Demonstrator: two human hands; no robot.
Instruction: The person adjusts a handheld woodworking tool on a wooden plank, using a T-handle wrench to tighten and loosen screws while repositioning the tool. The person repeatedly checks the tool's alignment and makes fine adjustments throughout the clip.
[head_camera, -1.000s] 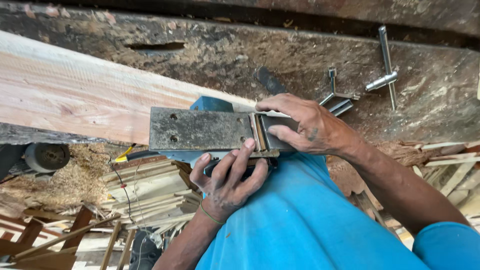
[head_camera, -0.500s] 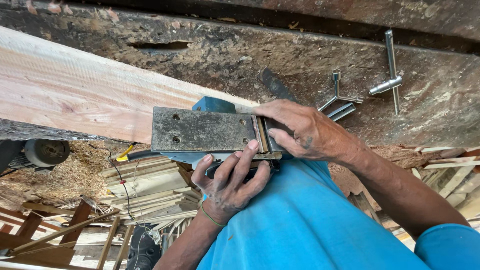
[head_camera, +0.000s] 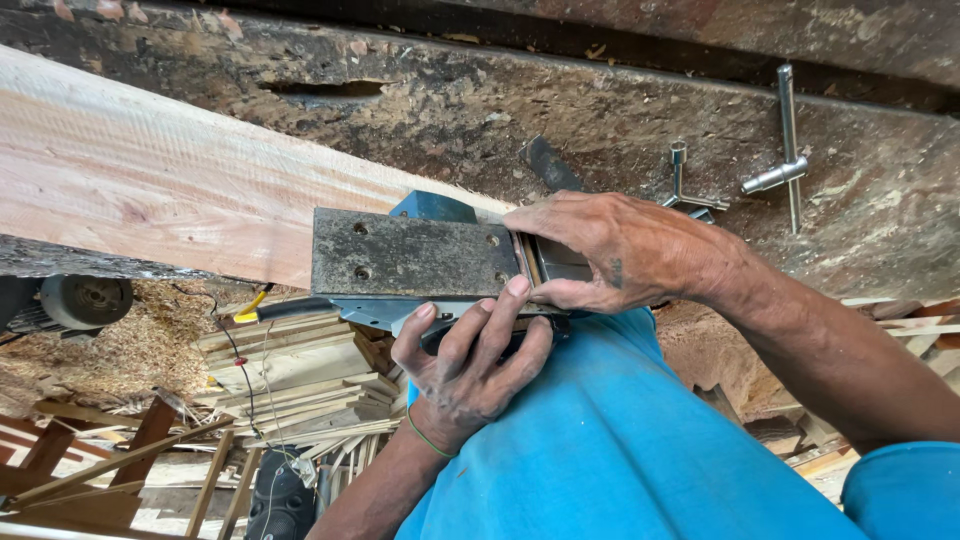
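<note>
An electric planer (head_camera: 415, 252) lies upside down against my blue-shirted body, its dark grey sole plate facing up. My left hand (head_camera: 470, 365) grips the planer's body from below, fingertips curled up onto the sole's near edge. My right hand (head_camera: 620, 250) rests over the rear part of the sole. Its thumb and fingers pinch at the blade slot, which the hand mostly hides. The tool's blue housing shows behind the plate, next to a pale rough-sawn plank (head_camera: 170, 190).
A worn, dirty wooden bench (head_camera: 600, 110) runs across the top, with a metal T-handle wrench (head_camera: 785, 150) and a smaller one (head_camera: 680, 180) lying on it. Below left are sawdust (head_camera: 120, 350), a stack of wood slats (head_camera: 300, 370), cables and a small wheel (head_camera: 90, 300).
Both hands keep their hold on the planer. Only the view has shifted slightly.
</note>
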